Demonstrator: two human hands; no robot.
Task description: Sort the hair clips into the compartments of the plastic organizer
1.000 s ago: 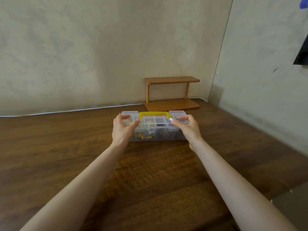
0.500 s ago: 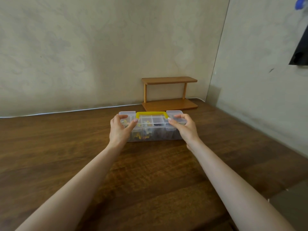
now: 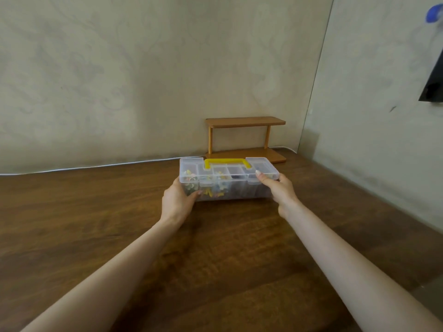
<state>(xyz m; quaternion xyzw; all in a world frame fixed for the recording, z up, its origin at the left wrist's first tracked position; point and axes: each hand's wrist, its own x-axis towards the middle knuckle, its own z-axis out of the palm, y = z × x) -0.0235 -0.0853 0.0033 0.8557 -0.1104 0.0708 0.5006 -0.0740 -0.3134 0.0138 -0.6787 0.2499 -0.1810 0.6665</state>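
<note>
Table [image 3: 84, 224] stretches wide left of the organizer [image 3: 236, 189]; a wooden shelf [image 3: 244, 121] stands just behind it

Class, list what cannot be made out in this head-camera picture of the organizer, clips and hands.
Head view:
- hair clips: too small and blurred behind the cloudy wall of the plastic organizer; count unclear.
- left hand: far fingers hidden behind the organizer's end.
- dark object, upper right: cut off by the frame edge.

Dim soft light, faint shadows, slight blur, wide-angle edge distortion
</note>
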